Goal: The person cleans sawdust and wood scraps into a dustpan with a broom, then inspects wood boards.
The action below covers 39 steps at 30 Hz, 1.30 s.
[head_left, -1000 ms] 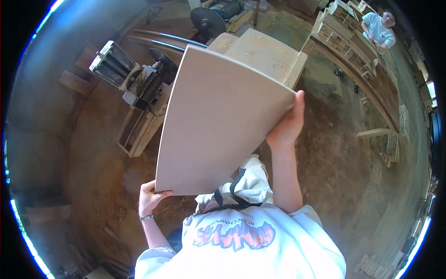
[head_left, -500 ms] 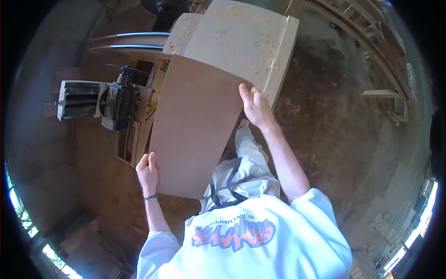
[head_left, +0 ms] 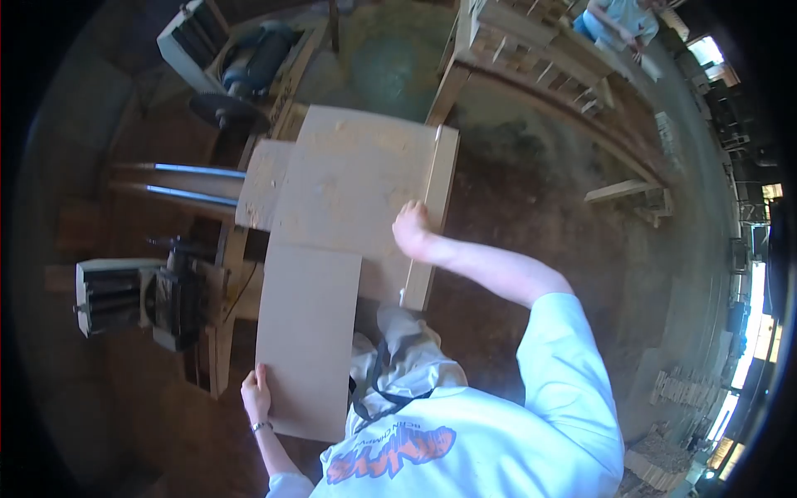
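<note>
A flat brown board [head_left: 309,340] lies with its far end on a wide, dusty panel [head_left: 357,178], while its near end reaches toward my body. My left hand [head_left: 257,393] grips the board's left edge near the bottom corner, thumb on top. Over the right part of the panel is my right hand [head_left: 413,231], off the board, its fingers curled in. Whether those fingers hold anything small is hidden. A pale wooden strip [head_left: 440,195] runs along the panel's right side.
Two metal rails [head_left: 195,183] extend left from the panel. A motor with a round blade [head_left: 231,112] stands at the upper left, another machine [head_left: 174,303] at the left. A wooden frame [head_left: 540,83] holds stacked pieces. Another person [head_left: 618,25] is at the upper right.
My right hand has let go of the board and moved over the panel. The view has shifted, showing more of the far machine and the other person. My left hand still holds the board.
</note>
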{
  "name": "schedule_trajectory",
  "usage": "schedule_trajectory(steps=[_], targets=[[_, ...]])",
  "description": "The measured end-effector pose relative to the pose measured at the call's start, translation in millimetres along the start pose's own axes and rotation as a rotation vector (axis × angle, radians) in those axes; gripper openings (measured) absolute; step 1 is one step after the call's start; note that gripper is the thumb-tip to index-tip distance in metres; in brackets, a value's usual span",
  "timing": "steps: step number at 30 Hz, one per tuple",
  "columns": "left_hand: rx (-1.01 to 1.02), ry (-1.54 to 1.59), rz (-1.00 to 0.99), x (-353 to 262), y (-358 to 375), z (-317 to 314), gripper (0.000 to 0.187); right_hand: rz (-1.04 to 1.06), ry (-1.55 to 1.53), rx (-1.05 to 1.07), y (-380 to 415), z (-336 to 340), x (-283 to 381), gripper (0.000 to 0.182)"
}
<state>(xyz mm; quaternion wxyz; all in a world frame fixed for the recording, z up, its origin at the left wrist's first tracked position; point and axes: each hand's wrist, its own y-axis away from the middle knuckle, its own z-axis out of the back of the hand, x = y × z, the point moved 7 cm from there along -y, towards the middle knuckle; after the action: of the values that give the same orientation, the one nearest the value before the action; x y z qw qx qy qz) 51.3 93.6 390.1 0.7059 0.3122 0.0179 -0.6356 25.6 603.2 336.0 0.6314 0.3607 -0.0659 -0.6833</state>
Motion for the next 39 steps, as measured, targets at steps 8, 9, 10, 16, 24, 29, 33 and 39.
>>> schedule_trajectory(steps=[8, 9, 10, 16, 24, 29, 33, 39], targets=[[-0.05, -0.119, 0.041, -16, -40, 1, 0.067, 0.013, -0.13, 0.236, -35, -28, 2, 0.032], [-0.053, -0.131, 0.048, -21, -43, 5, 0.066, -0.005, -0.152, 0.24, -41, -32, 0, 0.036], [-0.058, -0.137, 0.052, -27, -49, 9, 0.066, -0.039, -0.189, 0.208, -35, -24, -6, 0.034], [-0.046, -0.19, 0.032, -39, -59, 21, 0.067, -0.291, -0.509, 0.026, -26, -33, -28, 0.03], [-0.092, -0.247, -0.105, -27, -83, 12, 0.067, -0.166, -1.6, -0.476, 94, 28, 80, 0.033], [0.114, -0.221, -0.067, -44, -83, 21, 0.063, 0.182, -1.569, 0.653, 161, 10, 221, 0.068], [0.106, -0.269, -0.173, -55, -86, 17, 0.064, 0.342, -1.793, 0.435, 156, -7, 262, 0.064], [0.172, -0.268, -0.231, -104, -109, -1, 0.067, -0.044, -2.496, 0.043, 157, 6, 234, 0.051]])
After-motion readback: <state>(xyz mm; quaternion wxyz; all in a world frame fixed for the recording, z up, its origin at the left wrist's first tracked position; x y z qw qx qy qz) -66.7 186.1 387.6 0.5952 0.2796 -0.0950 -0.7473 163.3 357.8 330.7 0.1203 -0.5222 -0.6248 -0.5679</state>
